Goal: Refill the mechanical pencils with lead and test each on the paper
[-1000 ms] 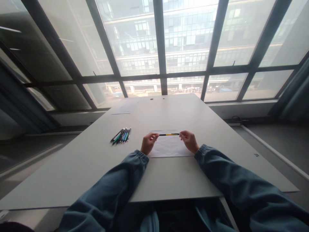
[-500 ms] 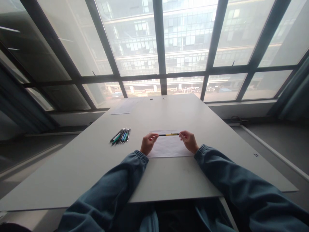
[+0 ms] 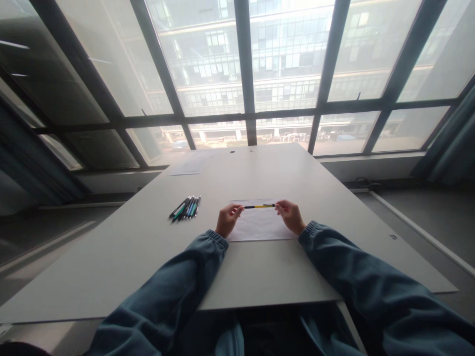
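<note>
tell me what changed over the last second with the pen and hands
Nothing visibly changed. The left hand and right hand still pinch the ends of the yellow and black pen, level above the sheet of paper; the bunch of pens lies where it was.

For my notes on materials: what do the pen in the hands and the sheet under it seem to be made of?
Yellow-and-black pen: probably plastic, with a smooth, solid-coloured barrel; too small to be sure. Sheet: apparently paper, thin, matt white, lying flat on the table.
</note>
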The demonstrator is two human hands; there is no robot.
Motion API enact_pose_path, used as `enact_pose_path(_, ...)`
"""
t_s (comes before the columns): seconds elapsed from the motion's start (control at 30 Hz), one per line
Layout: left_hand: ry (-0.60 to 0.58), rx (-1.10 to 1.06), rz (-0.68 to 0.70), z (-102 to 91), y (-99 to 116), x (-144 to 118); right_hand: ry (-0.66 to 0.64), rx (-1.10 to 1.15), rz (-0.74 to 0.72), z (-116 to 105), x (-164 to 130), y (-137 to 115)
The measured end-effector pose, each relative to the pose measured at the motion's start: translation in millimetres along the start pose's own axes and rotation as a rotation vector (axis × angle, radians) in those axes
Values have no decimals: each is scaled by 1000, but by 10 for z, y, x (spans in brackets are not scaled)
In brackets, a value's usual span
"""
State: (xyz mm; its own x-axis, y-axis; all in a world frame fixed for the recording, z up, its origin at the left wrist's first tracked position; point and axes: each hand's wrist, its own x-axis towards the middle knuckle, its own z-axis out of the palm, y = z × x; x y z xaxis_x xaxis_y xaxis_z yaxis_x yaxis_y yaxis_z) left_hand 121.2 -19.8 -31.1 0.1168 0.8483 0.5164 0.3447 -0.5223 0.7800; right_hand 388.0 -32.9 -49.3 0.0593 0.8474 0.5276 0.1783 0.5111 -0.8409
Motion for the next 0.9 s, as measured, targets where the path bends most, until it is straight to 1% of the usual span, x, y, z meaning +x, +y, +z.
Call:
enact_pose_path(0.57, -6, -17, -12, -1, 20, -2, 6, -6, 0, 5, 0, -17)
enact_pose_path(0.9, -9, 0, 3, -6, 21, -1, 2, -12, -5, 5, 1, -22)
